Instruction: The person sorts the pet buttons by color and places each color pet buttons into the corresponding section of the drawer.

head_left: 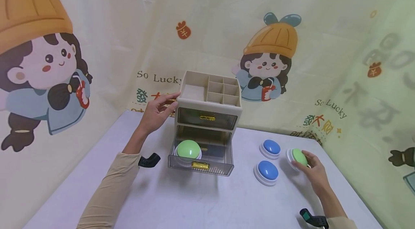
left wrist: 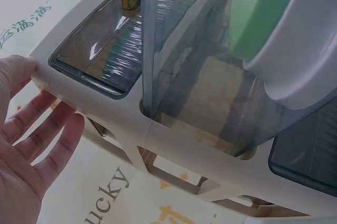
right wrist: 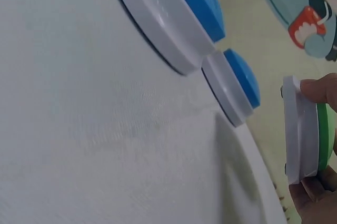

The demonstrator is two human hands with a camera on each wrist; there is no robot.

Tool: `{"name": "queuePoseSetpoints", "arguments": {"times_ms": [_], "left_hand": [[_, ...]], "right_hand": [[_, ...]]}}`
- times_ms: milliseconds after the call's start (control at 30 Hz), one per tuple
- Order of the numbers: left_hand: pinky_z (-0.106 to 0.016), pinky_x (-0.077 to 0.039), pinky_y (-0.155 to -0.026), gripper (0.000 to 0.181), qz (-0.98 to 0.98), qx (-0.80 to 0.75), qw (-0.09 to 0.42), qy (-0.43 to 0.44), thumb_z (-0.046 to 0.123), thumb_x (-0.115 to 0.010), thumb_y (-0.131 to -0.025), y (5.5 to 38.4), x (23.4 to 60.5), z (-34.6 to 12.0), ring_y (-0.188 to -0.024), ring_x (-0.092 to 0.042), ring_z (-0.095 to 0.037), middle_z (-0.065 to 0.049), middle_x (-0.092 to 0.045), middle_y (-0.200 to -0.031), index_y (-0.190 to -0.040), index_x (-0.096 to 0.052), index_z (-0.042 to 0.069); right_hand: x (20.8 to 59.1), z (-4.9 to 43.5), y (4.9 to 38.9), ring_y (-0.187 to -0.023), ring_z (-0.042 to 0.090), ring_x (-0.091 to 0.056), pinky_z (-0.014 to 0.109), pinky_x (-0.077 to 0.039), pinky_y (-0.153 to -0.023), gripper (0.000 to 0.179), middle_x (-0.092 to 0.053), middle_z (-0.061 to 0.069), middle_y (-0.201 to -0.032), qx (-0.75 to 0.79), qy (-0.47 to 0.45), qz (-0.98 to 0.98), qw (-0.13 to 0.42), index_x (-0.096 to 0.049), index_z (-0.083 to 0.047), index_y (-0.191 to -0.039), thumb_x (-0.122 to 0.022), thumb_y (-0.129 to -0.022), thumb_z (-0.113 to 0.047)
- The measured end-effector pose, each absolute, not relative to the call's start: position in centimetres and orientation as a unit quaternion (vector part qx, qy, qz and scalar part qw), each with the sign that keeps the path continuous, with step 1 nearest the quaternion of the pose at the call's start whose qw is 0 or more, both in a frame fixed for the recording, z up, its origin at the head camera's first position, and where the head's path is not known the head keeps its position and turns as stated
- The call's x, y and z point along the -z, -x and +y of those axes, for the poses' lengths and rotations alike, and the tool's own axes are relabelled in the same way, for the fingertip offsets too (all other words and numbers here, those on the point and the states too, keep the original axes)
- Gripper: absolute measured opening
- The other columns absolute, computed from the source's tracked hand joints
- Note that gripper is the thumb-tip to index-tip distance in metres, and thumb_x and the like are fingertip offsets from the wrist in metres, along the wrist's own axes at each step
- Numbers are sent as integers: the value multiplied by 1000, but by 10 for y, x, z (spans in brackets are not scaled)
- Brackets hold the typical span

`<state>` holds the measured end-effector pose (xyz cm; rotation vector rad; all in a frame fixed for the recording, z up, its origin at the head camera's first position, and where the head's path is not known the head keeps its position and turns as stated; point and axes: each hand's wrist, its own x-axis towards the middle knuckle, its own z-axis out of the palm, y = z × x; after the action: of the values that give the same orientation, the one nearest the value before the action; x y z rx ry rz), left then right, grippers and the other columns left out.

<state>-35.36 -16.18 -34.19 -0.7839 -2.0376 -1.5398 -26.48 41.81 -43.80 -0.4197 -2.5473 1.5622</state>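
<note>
A beige desktop organizer [head_left: 210, 103] with dark see-through drawers stands at mid-table. Below its closed top drawer [head_left: 207, 118], another drawer [head_left: 227, 164] is pulled out, with a green push button [head_left: 188, 149] on a white base inside. My left hand [head_left: 157, 111] rests on the organizer's upper left side, its thumb [left wrist: 18, 71] and fairly straight fingers at the frame's edge. At the right, my right hand [head_left: 315, 171] pinches a second green push button [head_left: 299, 157] by its white base. In the right wrist view that button is tilted on edge, raised above the table.
Two blue push buttons [head_left: 271, 147] [head_left: 267, 170] sit on the white table [head_left: 207, 203] between organizer and right hand. Small compartments [head_left: 223, 90] divide the organizer's top. A printed cloth backdrop [head_left: 207, 13] hangs close behind. Black wrist devices [head_left: 149, 160] [head_left: 312, 218] stick out from both wrists.
</note>
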Motion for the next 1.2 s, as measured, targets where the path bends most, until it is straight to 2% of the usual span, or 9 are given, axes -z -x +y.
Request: {"name": "queuePoseSetpoints", "arguments": {"times_ms": [133, 233, 300, 367, 467, 600, 733, 867, 1200], "left_hand": [[-17, -54, -85, 41, -739, 561, 234, 290, 13, -65, -101, 354, 342, -162, -112, -63, -12, -9, -65, -136, -142, -62, 12], [-17, -54, -84, 41, -737, 562, 236, 292, 12, -65, -101, 353, 342, -163, -111, -63, -13, -9, -65, -136, -141, -62, 12], [-18, -55, -84, 41, -736, 563, 236, 293, 12, -65, -101, 351, 341, -162, -112, -63, -14, -9, -65, -136, -141, -62, 12], [-17, -55, -84, 41, -735, 563, 236, 294, 11, -65, -101, 349, 341, -162, -112, -63, -15, -9, -64, -137, -142, -62, 12], [-17, -54, -84, 41, -736, 563, 236, 294, 11, -65, -101, 346, 340, -161, -112, -63, -15, -9, -64, -137, -142, -62, 11], [-16, -54, -84, 41, -738, 560, 238, 292, 11, -65, -101, 341, 340, -160, -111, -62, -12, -10, -64, -136, -142, -62, 10], [-16, -54, -84, 41, -739, 559, 239, 290, 10, -64, -101, 339, 340, -159, -111, -62, -10, -11, -64, -136, -142, -62, 10], [-16, -54, -83, 41, -738, 560, 239, 291, 11, -64, -101, 339, 339, -159, -111, -62, -10, -10, -65, -136, -142, -62, 11], [-17, -54, -82, 40, -729, 572, 232, 296, 8, -64, -100, 339, 339, -159, -109, -63, -7, -12, -65, -135, -141, -63, 9]], "right_hand": [[433, 411, 260, -154, 42, -14, 63, -19, -121, 92, -16, 22, -168, -521, 120, -841, 80, -19, -7, -162, -76, -94, -30], [428, 404, 257, -152, 40, -20, 58, -27, -120, 88, -20, 21, -168, -517, 109, -845, 87, -23, -12, -162, -75, -95, -32], [424, 399, 254, -150, 38, -23, 40, -35, -117, 86, -22, 19, -168, -513, 101, -848, 91, -24, -15, -162, -75, -95, -33], [420, 395, 250, -148, 36, -25, 20, -40, -106, 83, -24, 16, -166, -514, 92, -847, 97, -26, -17, -162, -74, -96, -32], [415, 388, 245, -144, 29, -31, 4, -39, -89, 80, -27, 15, -164, -519, 73, -845, 108, -29, -17, -161, -74, -96, -28], [409, 380, 240, -129, 7, -41, 3, -41, -88, 76, -33, 11, -158, -529, 49, -838, 123, -34, -18, -158, -76, -95, -23], [403, 373, 236, -117, -7, -43, 4, -44, -89, 70, -45, -6, -145, -544, 15, -827, 140, -40, -17, -153, -77, -93, -15], [399, 366, 232, -119, -8, -47, 4, -43, -92, 67, -50, -19, -134, -560, -26, -813, 157, -44, -13, -148, -77, -91, -5], [390, 344, 221, -122, 1, -52, 6, -37, -101, 66, -57, -10, -133, -593, -113, -780, 167, -46, -2, -143, -74, -85, 12]]}}
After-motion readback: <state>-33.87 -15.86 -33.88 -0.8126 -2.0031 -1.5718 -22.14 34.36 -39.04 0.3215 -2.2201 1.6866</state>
